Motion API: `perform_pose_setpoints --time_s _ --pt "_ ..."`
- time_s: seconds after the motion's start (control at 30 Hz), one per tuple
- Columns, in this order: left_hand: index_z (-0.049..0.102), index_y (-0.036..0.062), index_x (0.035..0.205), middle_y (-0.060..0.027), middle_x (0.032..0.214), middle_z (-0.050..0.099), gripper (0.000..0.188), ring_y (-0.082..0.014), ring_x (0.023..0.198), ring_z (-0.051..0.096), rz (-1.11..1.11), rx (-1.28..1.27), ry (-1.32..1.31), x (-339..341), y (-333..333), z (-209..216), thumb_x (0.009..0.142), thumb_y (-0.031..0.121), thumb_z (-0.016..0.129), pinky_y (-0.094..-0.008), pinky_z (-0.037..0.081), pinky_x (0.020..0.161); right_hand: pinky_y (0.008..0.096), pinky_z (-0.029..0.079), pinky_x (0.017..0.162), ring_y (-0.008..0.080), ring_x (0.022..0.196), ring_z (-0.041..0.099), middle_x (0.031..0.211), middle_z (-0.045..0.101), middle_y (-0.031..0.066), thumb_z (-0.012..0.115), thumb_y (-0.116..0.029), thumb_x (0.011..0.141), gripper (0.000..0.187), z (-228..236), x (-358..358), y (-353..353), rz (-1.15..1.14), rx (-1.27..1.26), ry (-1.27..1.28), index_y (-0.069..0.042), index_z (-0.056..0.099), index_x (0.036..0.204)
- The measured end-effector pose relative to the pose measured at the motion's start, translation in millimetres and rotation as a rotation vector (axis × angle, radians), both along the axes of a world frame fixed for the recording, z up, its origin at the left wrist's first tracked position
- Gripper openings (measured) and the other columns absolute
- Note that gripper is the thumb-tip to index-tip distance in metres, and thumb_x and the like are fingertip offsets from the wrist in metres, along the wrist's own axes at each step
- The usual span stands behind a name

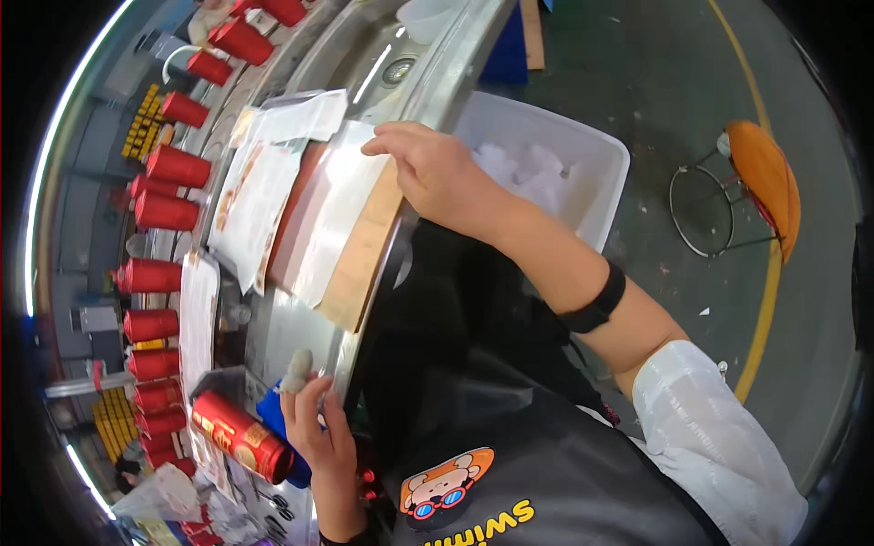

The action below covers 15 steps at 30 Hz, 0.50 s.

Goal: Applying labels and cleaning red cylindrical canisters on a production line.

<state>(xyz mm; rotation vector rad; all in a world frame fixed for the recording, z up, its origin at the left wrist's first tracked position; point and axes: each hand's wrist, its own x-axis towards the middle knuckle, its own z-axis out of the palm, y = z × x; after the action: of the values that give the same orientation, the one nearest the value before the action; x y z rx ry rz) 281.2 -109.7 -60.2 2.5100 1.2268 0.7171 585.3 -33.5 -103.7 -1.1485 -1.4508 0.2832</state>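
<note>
My left hand (pixel 320 437) is at the near edge of the metal bench, with a small soft grey lump (pixel 298 371) at its fingertips. Beside it lie a red and gold can (pixel 241 437) and something blue (pixel 273 409). My right hand (pixel 432 173) hovers over or touches the far right end of a white sheet (pixel 350 209); its fingers are partly bent and hold nothing that I can see. The sheet lies on a tan board (pixel 362 259). Printed sheets (pixel 250 205) overlap a reddish-brown panel (pixel 296 218) beyond.
A metal sink (pixel 364 68) adjoins the bench. Below the edge stands a white tub (pixel 596 191) with crumpled white material inside. An orange-seated stool (pixel 765 187) is on the green floor. Several red cups (pixel 168 212) line the back, and scissors (pixel 276 502) lie near the can.
</note>
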Motion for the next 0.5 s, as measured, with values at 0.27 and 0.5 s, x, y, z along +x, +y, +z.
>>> perform_pose_setpoints --time_s 0.27,0.5 --pt "0.057 -0.0001 0.112 -0.0180 0.103 0.057 0.032 -0.0331 0.097 0.057 0.228 -0.018 0.320 50.7 63.6 -24.2 0.085 0.015 0.061 -0.0390 0.045 0.087 0.0451 0.044 0.076 0.0324 0.104 0.050 0.108 0.058 0.0129 0.058 -0.014 0.082 0.015 -13.4 30.0 32.0 -0.392 -0.289 -0.476 -0.004 0.067 0.088" --pt "0.058 -0.0007 0.109 -0.0152 0.093 0.055 0.029 -0.0292 0.084 0.055 0.230 -0.053 0.197 58.9 59.2 -29.0 0.082 0.008 0.062 -0.0365 0.044 0.078 0.0458 0.039 0.067 0.0273 0.100 0.045 0.097 0.055 0.0078 0.055 -0.013 0.077 0.011 -13.6 20.3 70.5 -0.378 -0.332 -0.582 -0.006 0.065 0.076"
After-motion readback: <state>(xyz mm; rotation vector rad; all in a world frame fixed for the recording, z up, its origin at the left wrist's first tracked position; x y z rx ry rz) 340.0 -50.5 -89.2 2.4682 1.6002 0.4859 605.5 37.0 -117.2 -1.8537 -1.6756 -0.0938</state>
